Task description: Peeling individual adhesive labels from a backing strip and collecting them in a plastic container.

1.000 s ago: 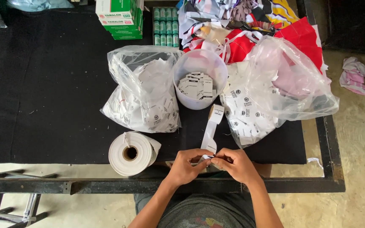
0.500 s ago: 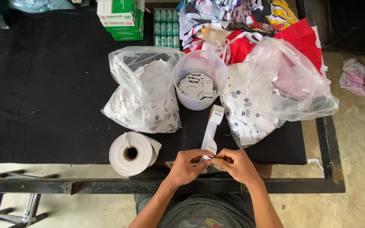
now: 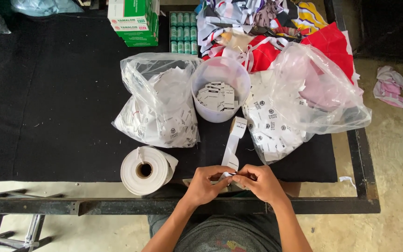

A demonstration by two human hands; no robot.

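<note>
My left hand (image 3: 207, 183) and my right hand (image 3: 259, 181) meet at the table's near edge, fingertips pinched together on the near end of a white label strip (image 3: 232, 144). The strip runs away from me toward a clear plastic tub (image 3: 220, 88) holding several cut labels. A white roll of label tape (image 3: 144, 170) lies on its side just left of my left hand.
Two clear plastic bags of white labels flank the tub, one on the left (image 3: 157, 105) and one on the right (image 3: 299, 105). Colourful fabric (image 3: 276, 28), a green-and-white box (image 3: 134, 21) and green thread spools (image 3: 182, 30) sit at the back. The black table's metal frame (image 3: 117, 205) runs along the front.
</note>
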